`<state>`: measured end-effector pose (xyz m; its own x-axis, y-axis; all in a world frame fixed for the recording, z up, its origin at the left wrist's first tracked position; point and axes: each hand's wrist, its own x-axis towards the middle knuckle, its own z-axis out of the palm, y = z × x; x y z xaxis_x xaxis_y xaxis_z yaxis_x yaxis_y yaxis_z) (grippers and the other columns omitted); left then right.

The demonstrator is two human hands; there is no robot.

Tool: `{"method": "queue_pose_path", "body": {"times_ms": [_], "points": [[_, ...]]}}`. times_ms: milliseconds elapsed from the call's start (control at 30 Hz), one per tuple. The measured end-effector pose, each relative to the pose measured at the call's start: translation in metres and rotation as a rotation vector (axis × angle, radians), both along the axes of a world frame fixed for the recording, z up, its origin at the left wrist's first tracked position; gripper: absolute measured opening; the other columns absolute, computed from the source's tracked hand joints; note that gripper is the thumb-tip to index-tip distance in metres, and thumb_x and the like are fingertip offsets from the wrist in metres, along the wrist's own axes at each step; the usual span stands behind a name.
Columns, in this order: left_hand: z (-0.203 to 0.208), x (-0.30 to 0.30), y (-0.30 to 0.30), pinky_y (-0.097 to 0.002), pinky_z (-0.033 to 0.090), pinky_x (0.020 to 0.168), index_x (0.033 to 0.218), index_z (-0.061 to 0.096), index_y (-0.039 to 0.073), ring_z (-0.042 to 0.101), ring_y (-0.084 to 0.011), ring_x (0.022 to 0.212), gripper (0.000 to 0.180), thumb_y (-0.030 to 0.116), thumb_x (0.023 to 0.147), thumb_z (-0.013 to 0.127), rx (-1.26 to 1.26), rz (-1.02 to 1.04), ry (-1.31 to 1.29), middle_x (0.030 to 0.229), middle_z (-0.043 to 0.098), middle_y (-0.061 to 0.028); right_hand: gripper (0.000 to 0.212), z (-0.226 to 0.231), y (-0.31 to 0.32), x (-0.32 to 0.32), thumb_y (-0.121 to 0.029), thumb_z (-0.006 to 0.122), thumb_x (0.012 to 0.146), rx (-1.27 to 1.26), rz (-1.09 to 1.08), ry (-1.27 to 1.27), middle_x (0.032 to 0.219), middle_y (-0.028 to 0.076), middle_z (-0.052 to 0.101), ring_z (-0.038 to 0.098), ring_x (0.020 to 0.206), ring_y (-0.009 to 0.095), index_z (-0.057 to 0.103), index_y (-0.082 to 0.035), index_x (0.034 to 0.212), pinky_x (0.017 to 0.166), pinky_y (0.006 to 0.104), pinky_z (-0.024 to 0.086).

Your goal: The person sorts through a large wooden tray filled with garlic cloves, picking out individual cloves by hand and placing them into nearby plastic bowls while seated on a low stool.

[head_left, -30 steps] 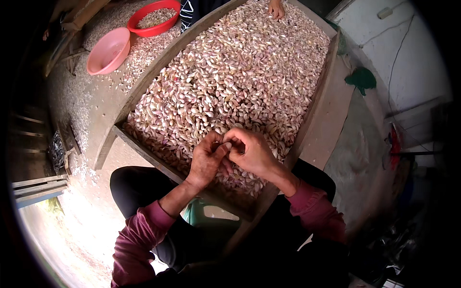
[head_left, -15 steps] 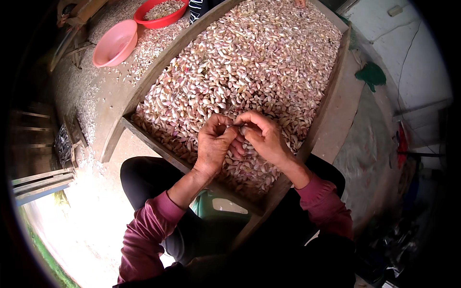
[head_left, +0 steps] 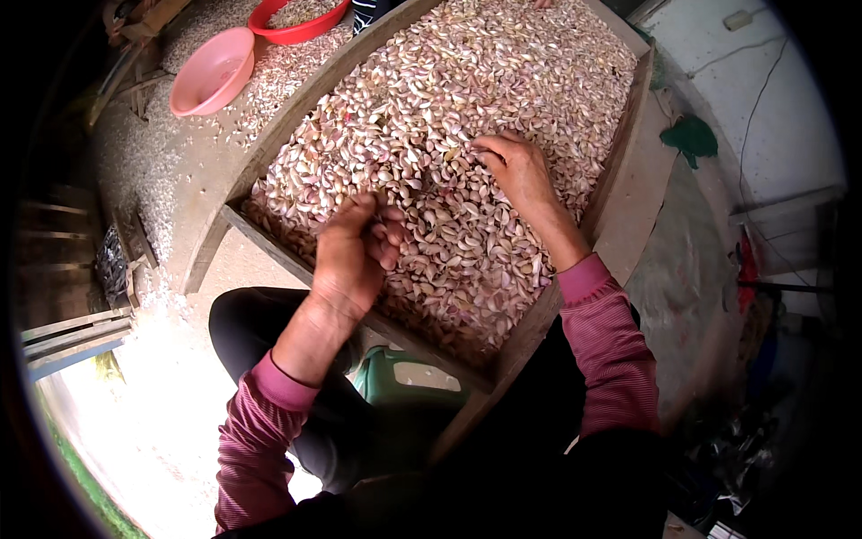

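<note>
A heap of garlic cloves [head_left: 467, 242], pale with pinkish skins, fills a wooden tray [head_left: 285, 251] in front of me. My left hand [head_left: 352, 250] is above the near left part of the heap. Its fingers are curled in toward the thumb, and whatever they may hold is hidden. Farther out and to the right, my right hand [head_left: 523, 175] reaches down to the cloves. Its thumb and forefinger are a little apart, with the tips at the surface of the heap; no clove is plainly seen between them.
On the floor at the far left stand a pink basin [head_left: 214, 74] and a red basin [head_left: 301, 34] with cloves in it. Under the tray's near end is a green plastic stool [head_left: 404, 377]. Another person's hand [head_left: 543, 4] shows at the far edge.
My hands were together over the heap, fingertips meeting. They have parted: the left drew back to the left, the right moved out to the cloves farther off.
</note>
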<state>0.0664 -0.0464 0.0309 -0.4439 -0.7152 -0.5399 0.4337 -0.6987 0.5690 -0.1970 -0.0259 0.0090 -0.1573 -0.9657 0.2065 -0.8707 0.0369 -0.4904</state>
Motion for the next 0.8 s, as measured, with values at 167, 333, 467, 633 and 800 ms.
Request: {"method": "queue_pose_path", "body": {"times_ms": [167, 333, 467, 633, 800], "points": [[0.067, 0.047, -0.107, -0.0441, 0.048, 0.103, 0.146, 0.030, -0.004, 0.050, -0.0323, 0.128, 0.062, 0.035, 0.102, 0.049, -0.428, 0.352, -0.371, 0.143, 0.041, -0.0255, 0.025, -0.021, -0.017, 0.009, -0.017, 0.074, 0.085, 0.006, 0.043, 0.080, 0.097, 0.012, 0.068, 0.067, 0.086, 0.030, 0.072, -0.010, 0.108, 0.078, 0.0413, 0.054], [0.072, 0.037, -0.047, -0.0352, 0.046, 0.095, 0.133, 0.052, 0.001, 0.060, -0.0202, 0.114, 0.045, 0.033, 0.101, 0.052, -0.817, 0.054, -0.525, 0.117, 0.066, -0.0136, 0.017, -0.030, -0.022, 0.000, -0.018, 0.073, 0.085, 0.043, -0.029, 0.184, 0.093, 0.008, 0.072, 0.068, 0.082, 0.029, 0.074, -0.011, 0.100, 0.074, 0.0384, 0.054], [0.040, 0.023, 0.056, -0.0247, 0.052, 0.061, 0.109, 0.064, -0.001, 0.065, -0.0122, 0.071, 0.015, 0.009, 0.098, 0.059, -0.619, -0.385, -0.279, 0.085, 0.071, -0.0066, 0.010, -0.017, -0.028, 0.013, -0.017, 0.070, 0.088, 0.019, -0.149, -0.187, 0.085, 0.006, 0.075, 0.068, 0.071, 0.020, 0.075, -0.014, 0.096, 0.067, 0.0344, 0.053], [0.001, 0.011, 0.126, -0.0428, 0.054, 0.069, 0.104, 0.065, 0.007, 0.067, -0.0334, 0.078, 0.018, 0.012, 0.086, 0.066, -1.207, -0.684, -0.249, 0.084, 0.068, -0.0129, 0.020, -0.014, -0.025, -0.012, -0.006, 0.055, 0.099, 0.241, -0.264, -0.922, 0.101, 0.009, 0.069, 0.072, 0.089, 0.018, 0.062, 0.002, 0.117, 0.068, 0.0247, 0.055], [-0.009, 0.011, 0.136, -0.0471, 0.052, 0.071, 0.101, 0.062, 0.010, 0.066, -0.0344, 0.080, 0.017, 0.022, 0.089, 0.063, -1.319, -0.892, -0.271, 0.082, 0.066, -0.0129, 0.020, -0.004, -0.013, 0.004, 0.001, 0.056, 0.097, 0.162, -0.243, -1.335, 0.104, 0.014, 0.068, 0.072, 0.092, 0.026, 0.060, 0.003, 0.116, 0.078, 0.0338, 0.062]]}}
